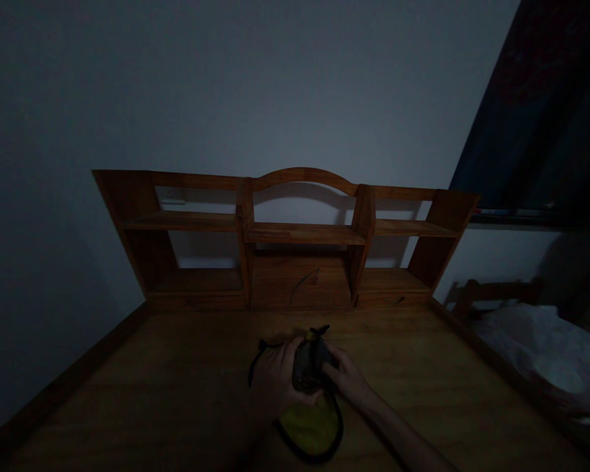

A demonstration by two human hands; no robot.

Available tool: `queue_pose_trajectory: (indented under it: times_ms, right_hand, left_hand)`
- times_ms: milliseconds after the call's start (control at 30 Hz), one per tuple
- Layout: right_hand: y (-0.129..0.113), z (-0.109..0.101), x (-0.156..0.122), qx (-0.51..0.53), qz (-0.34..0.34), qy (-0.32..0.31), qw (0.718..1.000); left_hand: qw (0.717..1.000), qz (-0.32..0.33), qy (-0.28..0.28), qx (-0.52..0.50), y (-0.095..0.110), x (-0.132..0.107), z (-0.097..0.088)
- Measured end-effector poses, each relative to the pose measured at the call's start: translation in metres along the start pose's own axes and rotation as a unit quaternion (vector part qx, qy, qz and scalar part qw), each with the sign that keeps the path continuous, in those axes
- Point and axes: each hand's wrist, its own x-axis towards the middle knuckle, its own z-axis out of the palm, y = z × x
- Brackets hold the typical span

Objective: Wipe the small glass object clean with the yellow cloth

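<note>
In dim light, a yellow cloth item with black edging (pixel 311 427) lies on the wooden desk (pixel 177 380) in front of me. Its upper part is bunched into a dark bundle (pixel 309 359) with a black cord loop trailing left. My left hand (pixel 274 380) wraps around the bundle from the left, fingers curled on it. My right hand (pixel 347 375) pinches the bundle from the right side. Both hands meet over the cloth near the desk's middle.
A wooden hutch with shelves (pixel 299 233) stands at the desk's back against a pale wall. A thin cable (pixel 302 282) hangs in its central bay. To the right are a chair back (pixel 491 292), white fabric (pixel 545 347) and a dark curtain (pixel 545 111).
</note>
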Motion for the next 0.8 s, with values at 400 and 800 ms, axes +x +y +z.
queue_pose_trajectory:
  times_ms: [400,800]
  right_hand:
    - [0.006,-0.004,0.001,0.115,0.041,-0.037,0.992]
    - [0.004,0.0,-0.004,-0.134,-0.042,0.05,0.989]
  left_hand:
    - [0.996,-0.065,-0.024,-0.052,-0.005,0.0,-0.001]
    - [0.995,0.087,0.014,0.038,0.001,0.001,0.001]
